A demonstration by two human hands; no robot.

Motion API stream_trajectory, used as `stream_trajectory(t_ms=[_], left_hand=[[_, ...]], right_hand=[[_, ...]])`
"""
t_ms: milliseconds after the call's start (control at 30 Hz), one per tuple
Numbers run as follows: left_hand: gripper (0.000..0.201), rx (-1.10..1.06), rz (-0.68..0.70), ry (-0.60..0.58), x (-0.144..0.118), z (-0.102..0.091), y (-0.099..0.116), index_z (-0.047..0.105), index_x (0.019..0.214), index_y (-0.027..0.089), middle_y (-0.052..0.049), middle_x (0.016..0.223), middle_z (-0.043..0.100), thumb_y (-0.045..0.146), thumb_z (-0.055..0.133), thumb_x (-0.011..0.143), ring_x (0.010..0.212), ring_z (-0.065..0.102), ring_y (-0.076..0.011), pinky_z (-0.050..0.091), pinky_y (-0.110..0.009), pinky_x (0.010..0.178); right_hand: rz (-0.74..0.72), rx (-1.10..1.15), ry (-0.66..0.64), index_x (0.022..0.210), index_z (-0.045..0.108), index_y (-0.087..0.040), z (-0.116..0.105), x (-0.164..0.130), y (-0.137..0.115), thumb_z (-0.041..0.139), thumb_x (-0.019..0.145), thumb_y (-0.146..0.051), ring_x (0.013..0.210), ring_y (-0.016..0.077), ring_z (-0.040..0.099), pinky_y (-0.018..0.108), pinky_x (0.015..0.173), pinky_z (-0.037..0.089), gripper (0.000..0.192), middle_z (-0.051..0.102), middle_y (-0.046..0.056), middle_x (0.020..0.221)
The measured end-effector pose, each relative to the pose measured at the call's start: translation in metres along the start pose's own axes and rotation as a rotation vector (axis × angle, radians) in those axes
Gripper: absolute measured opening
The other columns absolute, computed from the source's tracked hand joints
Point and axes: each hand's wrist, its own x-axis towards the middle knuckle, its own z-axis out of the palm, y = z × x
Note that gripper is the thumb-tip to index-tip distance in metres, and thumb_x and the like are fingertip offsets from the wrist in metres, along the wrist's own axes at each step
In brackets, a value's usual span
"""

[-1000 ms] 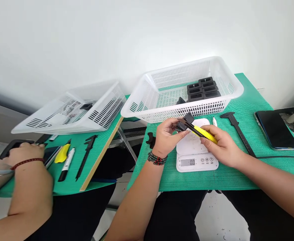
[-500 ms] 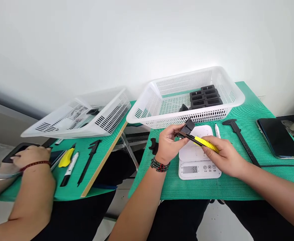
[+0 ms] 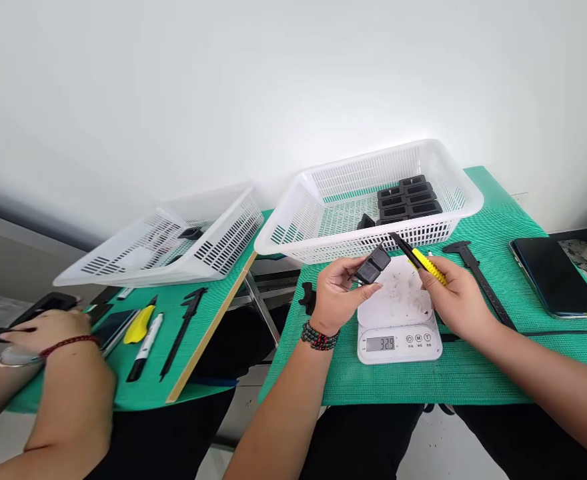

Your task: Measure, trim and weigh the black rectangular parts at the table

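In my left hand [image 3: 341, 297] is a small black molded part [image 3: 372, 264] with two recesses, tilted above the left side of a white digital scale [image 3: 398, 300]. My right hand [image 3: 456, 290] grips a yellow and black utility knife [image 3: 427, 265]; its dark tip points up and left, apart from the part. Dark crumbs lie on the scale's plate, and its display [image 3: 381, 343] seems to read 32.9. Just left of my left hand lies a curved black piece [image 3: 307, 298]. Behind both hands stands a white basket [image 3: 313, 247] with several black parts [image 3: 408, 200] stacked inside.
Right of the scale lie a black caliper [image 3: 481, 277] and a phone [image 3: 558, 277]. On the neighbouring table, a co-worker's hands [image 3: 56, 333] hold a black part near a yellow knife [image 3: 139, 325], a marker [image 3: 146, 347] and another caliper [image 3: 183, 333]. A second white basket [image 3: 123, 267] stands there.
The knife has come away from the black part, moving up and right with its tip raised. The part has turned in my left hand. The scale's reading has changed.
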Motion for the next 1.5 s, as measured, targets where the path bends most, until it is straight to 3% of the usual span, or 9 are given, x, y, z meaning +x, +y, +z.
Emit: stream_trajectory(t_ms=[367, 767, 1167, 1500], left_hand=[[0.043, 0.036, -0.017, 0.032, 0.000, -0.001, -0.006, 0.079, 0.102, 0.021, -0.009, 0.100, 0.081, 0.028, 0.096, 0.064, 0.093, 0.077, -0.0248, 0.066, -0.036, 0.080], [0.044, 0.043, -0.014, 0.032, 0.001, -0.001, -0.007, 0.078, 0.102, 0.021, -0.009, 0.101, 0.081, 0.032, 0.097, 0.063, 0.092, 0.077, -0.0246, 0.066, -0.037, 0.080], [0.042, 0.077, -0.011, 0.023, 0.001, -0.001, -0.005, 0.078, 0.101, 0.021, -0.010, 0.101, 0.081, 0.031, 0.096, 0.064, 0.093, 0.077, -0.0255, 0.066, -0.039, 0.080], [0.044, 0.091, -0.037, 0.022, 0.000, -0.001, -0.003, 0.077, 0.101, 0.020, -0.010, 0.102, 0.081, 0.034, 0.096, 0.064, 0.096, 0.077, -0.0264, 0.066, -0.039, 0.082]], right_hand=[[-0.029, 0.105, -0.088, 0.106, 0.072, -0.020, 0.001, -0.007, -0.009, 0.055, 0.096, -0.043, 0.057, 0.0161, 0.055, 0.030, 0.055, 0.044, 0.031, 0.063, 0.001, 0.075], [-0.200, 0.016, -0.175, 0.110, 0.071, -0.020, 0.001, -0.011, -0.012, 0.054, 0.099, -0.033, 0.079, 0.0203, 0.067, 0.030, 0.067, 0.052, 0.025, 0.074, 0.005, 0.091], [-0.165, -0.022, -0.191, 0.109, 0.071, -0.020, 0.000, -0.012, -0.013, 0.052, 0.099, -0.033, 0.080, 0.0215, 0.068, 0.030, 0.066, 0.052, 0.025, 0.077, 0.007, 0.097], [-0.142, -0.047, -0.218, 0.104, 0.070, -0.020, -0.001, -0.010, -0.014, 0.051, 0.100, -0.032, 0.079, 0.0213, 0.067, 0.029, 0.064, 0.049, 0.023, 0.073, 0.004, 0.085]])
